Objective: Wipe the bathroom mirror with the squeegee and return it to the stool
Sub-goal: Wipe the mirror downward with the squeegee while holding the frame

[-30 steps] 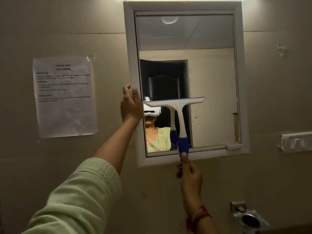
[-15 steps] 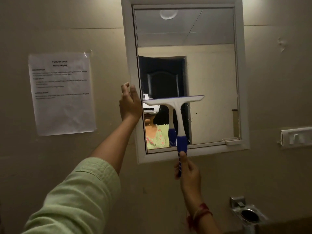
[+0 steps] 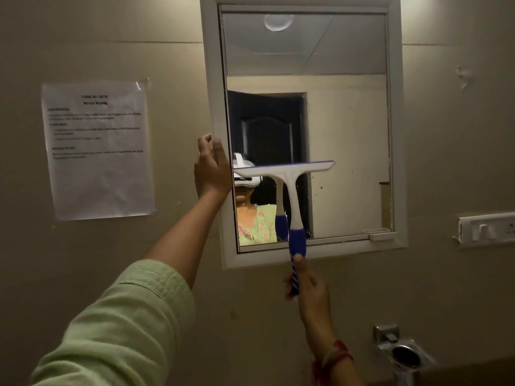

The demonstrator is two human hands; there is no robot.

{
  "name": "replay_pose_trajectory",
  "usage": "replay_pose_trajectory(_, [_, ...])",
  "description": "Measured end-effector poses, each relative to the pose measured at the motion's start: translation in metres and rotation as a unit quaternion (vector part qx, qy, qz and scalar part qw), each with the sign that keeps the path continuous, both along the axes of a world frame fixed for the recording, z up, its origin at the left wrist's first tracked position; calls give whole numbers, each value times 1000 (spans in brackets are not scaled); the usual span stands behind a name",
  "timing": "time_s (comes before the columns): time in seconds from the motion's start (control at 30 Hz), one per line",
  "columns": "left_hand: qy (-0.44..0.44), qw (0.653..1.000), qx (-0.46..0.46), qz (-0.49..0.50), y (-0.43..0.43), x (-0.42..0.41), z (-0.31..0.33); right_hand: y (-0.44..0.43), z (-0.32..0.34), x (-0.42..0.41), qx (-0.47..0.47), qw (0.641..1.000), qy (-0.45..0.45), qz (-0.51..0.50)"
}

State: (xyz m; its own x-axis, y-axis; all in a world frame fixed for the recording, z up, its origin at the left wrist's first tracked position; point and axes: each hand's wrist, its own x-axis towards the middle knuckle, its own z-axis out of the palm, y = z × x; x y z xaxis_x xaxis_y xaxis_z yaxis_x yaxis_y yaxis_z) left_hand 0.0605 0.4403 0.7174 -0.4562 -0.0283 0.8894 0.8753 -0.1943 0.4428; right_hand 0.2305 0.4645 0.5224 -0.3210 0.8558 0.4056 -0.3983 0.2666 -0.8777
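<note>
Plastic squeegee (image 3: 289, 188) looks light and stiff; right hand (image 3: 308, 285) wraps the blue grip low down, left hand (image 3: 213, 171) curls around the mirror (image 3: 345, 129) frame.

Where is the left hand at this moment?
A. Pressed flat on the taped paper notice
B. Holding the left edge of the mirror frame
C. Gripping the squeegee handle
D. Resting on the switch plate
B: the left hand wraps the left edge of the mirror frame, while the right hand holds the squeegee by its blue handle.
</note>
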Motion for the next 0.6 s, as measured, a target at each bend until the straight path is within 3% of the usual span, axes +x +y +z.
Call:
replay_pose_trajectory(0.3, [-8, 1000, -9, 0, -2, 3, 0, 3, 47, 9, 13, 999, 12, 49])
replay_pose_trajectory(0.5, [-9, 1000, -17, 7, -1, 3, -1, -4, -14, 6, -49, 997, -24, 57])
replay_pose_trajectory(0.6, [-11, 1000, -17, 15, -1, 3, -1, -5, -12, 8, -53, 996, -23, 63])
